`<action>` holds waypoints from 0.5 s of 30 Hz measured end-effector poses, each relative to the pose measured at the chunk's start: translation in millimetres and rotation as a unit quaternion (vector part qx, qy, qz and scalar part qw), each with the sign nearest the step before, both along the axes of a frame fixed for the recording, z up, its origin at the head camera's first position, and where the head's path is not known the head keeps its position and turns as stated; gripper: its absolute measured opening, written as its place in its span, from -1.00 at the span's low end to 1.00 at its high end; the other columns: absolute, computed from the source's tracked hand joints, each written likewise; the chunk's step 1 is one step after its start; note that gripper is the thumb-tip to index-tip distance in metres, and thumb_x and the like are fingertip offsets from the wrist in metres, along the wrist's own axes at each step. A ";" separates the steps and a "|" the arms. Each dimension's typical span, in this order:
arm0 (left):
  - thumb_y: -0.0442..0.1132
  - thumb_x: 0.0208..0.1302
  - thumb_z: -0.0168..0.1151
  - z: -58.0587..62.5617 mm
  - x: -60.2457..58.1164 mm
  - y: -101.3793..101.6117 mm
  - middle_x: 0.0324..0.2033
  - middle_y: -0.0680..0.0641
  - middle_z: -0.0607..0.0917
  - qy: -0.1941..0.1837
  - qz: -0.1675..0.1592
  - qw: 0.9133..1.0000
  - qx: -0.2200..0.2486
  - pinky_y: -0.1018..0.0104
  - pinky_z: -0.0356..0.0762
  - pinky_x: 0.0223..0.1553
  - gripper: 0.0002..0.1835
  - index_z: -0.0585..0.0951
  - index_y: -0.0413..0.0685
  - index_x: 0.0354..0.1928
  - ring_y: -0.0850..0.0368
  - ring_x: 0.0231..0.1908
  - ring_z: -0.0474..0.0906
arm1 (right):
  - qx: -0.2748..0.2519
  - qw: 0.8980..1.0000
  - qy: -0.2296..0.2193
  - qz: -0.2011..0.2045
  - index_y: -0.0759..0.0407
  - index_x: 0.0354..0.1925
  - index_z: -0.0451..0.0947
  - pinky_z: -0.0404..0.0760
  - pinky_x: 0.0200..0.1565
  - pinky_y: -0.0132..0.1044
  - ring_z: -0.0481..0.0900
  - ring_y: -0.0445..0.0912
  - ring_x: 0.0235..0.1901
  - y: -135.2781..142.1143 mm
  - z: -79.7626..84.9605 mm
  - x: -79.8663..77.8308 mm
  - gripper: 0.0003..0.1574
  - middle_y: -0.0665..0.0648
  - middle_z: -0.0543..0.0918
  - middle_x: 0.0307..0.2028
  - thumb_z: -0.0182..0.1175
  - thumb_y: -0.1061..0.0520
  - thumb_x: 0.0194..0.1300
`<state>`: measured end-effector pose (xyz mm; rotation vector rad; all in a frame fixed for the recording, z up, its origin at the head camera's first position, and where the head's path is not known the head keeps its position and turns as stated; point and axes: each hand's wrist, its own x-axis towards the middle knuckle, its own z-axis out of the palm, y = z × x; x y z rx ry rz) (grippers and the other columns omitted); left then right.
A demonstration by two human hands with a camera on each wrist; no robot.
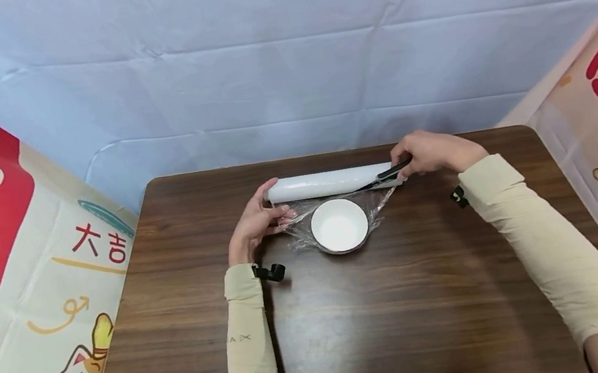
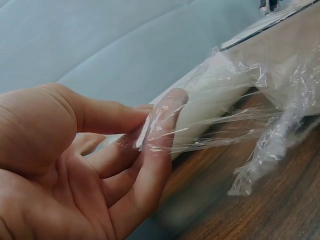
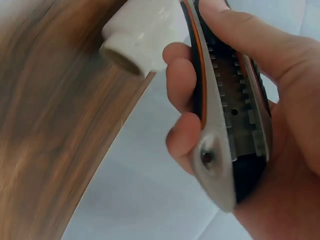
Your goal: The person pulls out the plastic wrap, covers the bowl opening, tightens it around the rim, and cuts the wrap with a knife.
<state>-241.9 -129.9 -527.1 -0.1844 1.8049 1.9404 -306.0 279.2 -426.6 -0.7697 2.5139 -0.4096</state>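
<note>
My left hand pinches clear plastic wrap between thumb and fingers, at the left end of a white roll of plastic wrap. The wrap stretches from the roll toward a round white bowl with a dark rim, and bunches beside it. My right hand grips a utility knife with a grey metal body and black and orange trim. Its blade end points left, along the roll's right front side. In the right wrist view the blade is out of frame, and the roll's hollow end shows.
Everything stands near the far edge of a brown wood-grain table. A pale cloth backdrop hangs behind it. Printed cloths with cartoon cats flank both sides. Each wrist wears a small black camera mount.
</note>
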 end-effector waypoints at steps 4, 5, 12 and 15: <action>-0.46 0.48 0.22 2.5 -0.7 3.5 -0.37 -0.12 0.85 0.000 0.001 1.000 0.010 0.33 0.77 -0.40 -0.09 0.10 0.43 0.65 0.15 -0.45 0.77 | 0.008 1.000 -0.002 -0.024 0.09 -0.21 0.72 0.60 -0.39 -0.23 0.56 -0.11 -0.57 15.4 4.0 1.7 -0.84 0.07 0.69 -0.39 0.51 0.11 0.28; -0.47 0.48 0.21 3.5 -0.8 4.2 -0.38 -0.12 0.85 0.000 0.001 1.000 0.012 0.33 0.77 -0.40 -0.08 0.08 0.42 0.66 0.15 -0.45 0.77 | 0.010 1.000 -0.002 -0.029 0.09 -0.20 0.73 0.60 -0.39 -0.23 0.56 -0.11 -0.57 19.3 5.2 1.9 -0.83 0.06 0.70 -0.39 0.52 0.11 0.27; -0.49 0.47 0.21 5.2 -0.8 7.3 -0.38 -0.14 0.85 -0.012 0.009 1.000 0.020 0.34 0.76 -0.42 -0.08 0.11 0.45 0.64 0.15 -0.46 0.78 | 0.012 0.999 -0.009 -0.041 0.07 -0.21 0.76 0.59 -0.35 -0.24 0.63 -0.08 -0.55 45.1 10.6 4.2 -0.81 0.02 0.74 -0.43 0.55 0.08 0.23; -0.49 0.47 0.20 4.3 0.5 7.2 -0.38 -0.14 0.85 -0.016 0.006 1.000 0.020 0.34 0.77 -0.41 -0.09 0.10 0.43 0.65 0.14 -0.44 0.79 | 0.013 0.998 -0.019 -0.054 0.08 -0.20 0.76 0.58 -0.39 -0.23 0.63 -0.05 -0.54 56.9 12.7 7.4 -0.78 0.06 0.72 -0.44 0.56 0.07 0.21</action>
